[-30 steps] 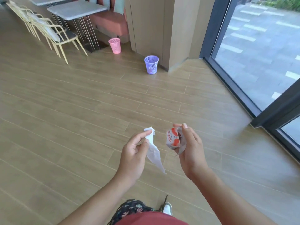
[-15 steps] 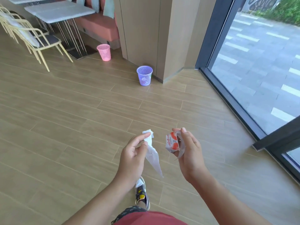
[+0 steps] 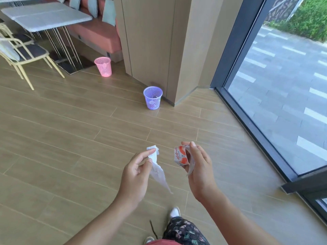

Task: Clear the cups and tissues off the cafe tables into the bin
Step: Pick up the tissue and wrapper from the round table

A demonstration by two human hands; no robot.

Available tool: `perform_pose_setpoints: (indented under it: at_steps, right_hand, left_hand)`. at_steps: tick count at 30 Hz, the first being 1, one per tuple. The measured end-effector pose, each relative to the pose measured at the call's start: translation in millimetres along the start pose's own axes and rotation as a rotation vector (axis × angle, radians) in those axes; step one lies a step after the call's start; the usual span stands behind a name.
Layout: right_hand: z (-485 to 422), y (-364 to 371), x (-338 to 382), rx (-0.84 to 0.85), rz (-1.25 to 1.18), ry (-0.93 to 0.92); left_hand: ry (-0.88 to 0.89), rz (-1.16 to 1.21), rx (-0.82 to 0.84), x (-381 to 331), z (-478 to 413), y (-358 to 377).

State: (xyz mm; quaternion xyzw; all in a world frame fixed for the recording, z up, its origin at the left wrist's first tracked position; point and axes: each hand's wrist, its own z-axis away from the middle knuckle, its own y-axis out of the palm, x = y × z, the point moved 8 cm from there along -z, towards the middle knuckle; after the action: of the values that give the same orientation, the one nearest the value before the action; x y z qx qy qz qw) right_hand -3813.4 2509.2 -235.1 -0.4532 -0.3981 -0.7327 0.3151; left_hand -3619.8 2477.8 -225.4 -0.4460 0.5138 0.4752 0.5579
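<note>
Left hand: pinches tissue by top corner, tail dangling. Right hand: grips crushed cup. Purple bin: on floor ahead, well apart. Risk: thrown from here, light tissue likely drifts, misses narrow mouth

The purple bin and the pink bin both loom nearer than before; a white shoe steps forward.

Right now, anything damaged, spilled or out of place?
Only the red-and-white paper cup in the right hand: it is crushed out of shape. The left hand pinches a crumpled white tissue that hangs down. No spill shows on the wooden floor, and the purple bin and pink bin both stand upright.
</note>
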Motion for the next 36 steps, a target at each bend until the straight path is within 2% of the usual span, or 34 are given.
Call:
perform_pose_setpoints:
  at_steps: [10, 15, 21, 28, 36]
  right_hand:
    - [-228.0, 52.3, 14.1, 0.032, -0.044, 0.060]
    - [-344.5, 86.9, 56.2, 0.125, -0.029, 0.069]
    - [-445.4, 115.2, 91.2, 0.160, -0.007, 0.073]
    - [-555.2, 143.9, 92.3, 0.086, 0.025, 0.102]
    - [-703.5, 225.3, 91.8, 0.053, 0.050, 0.086]
  left_hand:
    - [-0.029, -0.049, -0.063, 0.8, -222.1, 26.9]
    - [-0.043, -0.043, -0.085, -26.1, -335.4, 50.6]
    - [-0.070, -0.014, -0.132, -34.6, -435.5, 67.5]
    - [-0.082, 0.007, -0.153, -34.5, -554.2, 60.1]
    - [-0.130, 0.047, -0.129, -12.3, -732.1, 26.6]
